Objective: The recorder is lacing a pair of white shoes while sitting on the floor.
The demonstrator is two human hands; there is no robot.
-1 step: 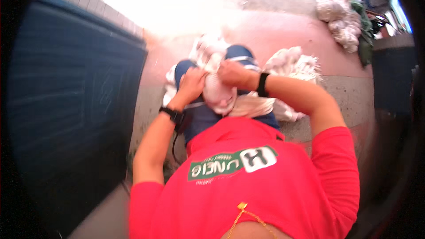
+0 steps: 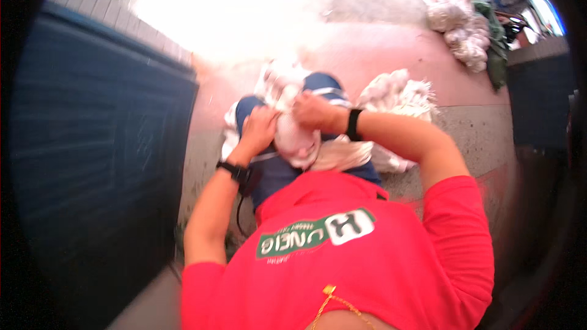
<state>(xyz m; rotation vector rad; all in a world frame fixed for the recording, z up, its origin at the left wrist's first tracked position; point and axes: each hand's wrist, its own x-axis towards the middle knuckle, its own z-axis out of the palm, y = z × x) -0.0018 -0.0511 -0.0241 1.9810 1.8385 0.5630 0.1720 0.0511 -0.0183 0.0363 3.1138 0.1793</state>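
Across my lap, between my knees, lies a pale pinkish-white knitted piece (image 2: 296, 142) that bulges in the middle. At its upper left edge my left hand (image 2: 261, 127) is closed, the fingers pinching the fabric. My right hand (image 2: 316, 112) is closed on its upper right side; the fingertips are partly hidden. A white bundle of cloth (image 2: 281, 79) lies just beyond my hands. Beside my right thigh are folded cream pieces (image 2: 342, 153), and past my right forearm is a fringed white heap (image 2: 397, 93).
A dark blue panel (image 2: 104, 146) stands close on my left. White bundles (image 2: 468, 36) are piled at the far right with a dark green cloth (image 2: 498, 67). Another dark blue block (image 2: 541, 98) is at the right edge. Bright glare covers the far floor.
The whole view has shifted slightly, so the scene sits a little lower and further left. Both hands stay on the knitted piece with almost no change in their hold.
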